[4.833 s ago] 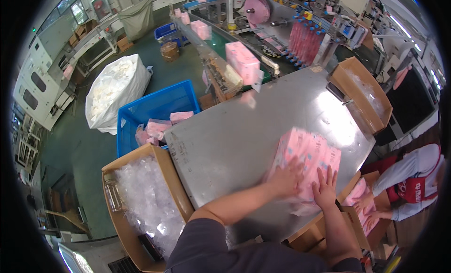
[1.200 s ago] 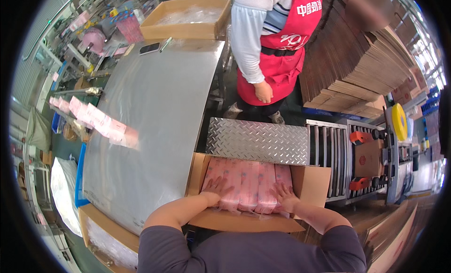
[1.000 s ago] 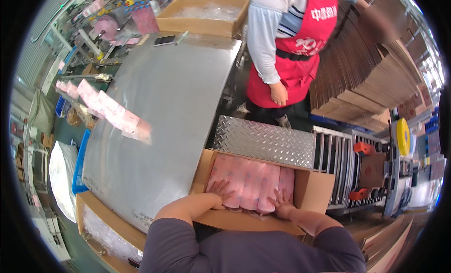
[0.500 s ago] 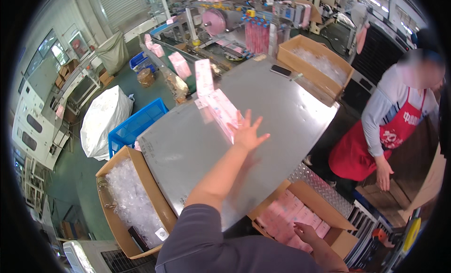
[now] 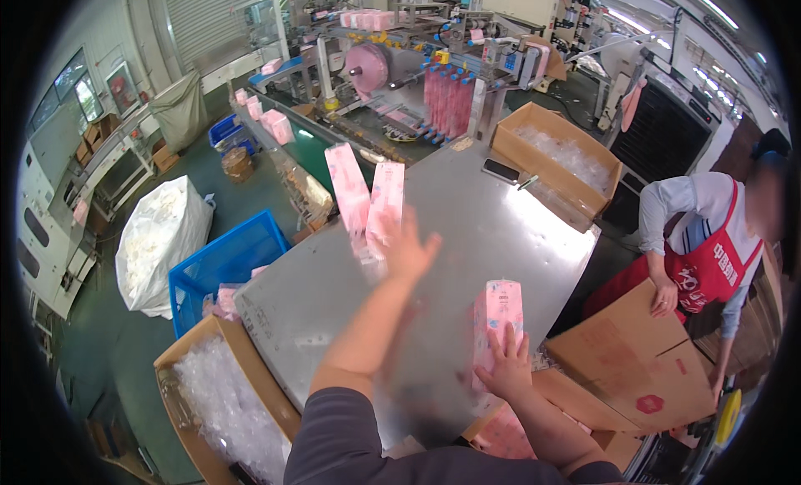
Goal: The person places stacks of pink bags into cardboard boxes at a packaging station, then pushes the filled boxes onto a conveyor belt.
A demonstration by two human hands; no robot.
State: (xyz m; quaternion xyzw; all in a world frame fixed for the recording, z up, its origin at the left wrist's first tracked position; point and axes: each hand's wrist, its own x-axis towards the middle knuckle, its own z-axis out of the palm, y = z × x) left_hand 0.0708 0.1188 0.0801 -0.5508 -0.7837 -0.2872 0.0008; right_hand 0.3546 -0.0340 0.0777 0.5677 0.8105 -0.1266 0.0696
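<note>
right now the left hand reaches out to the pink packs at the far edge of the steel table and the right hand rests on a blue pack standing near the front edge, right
Not quite: the pack under the right hand is pink, not blue, as the head view shows. The rest holds: the left hand reaches out to the pink packs at the far edge of the steel table, and the right hand rests on an upright pack near the front edge.

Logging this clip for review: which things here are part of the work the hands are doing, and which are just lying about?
In the work:
left hand reaching pink packs
right hand on an upright pink pack
steel table
open carton with pink packs

Lying about:
blue crate
white sack
box of clear bags
phone
</note>
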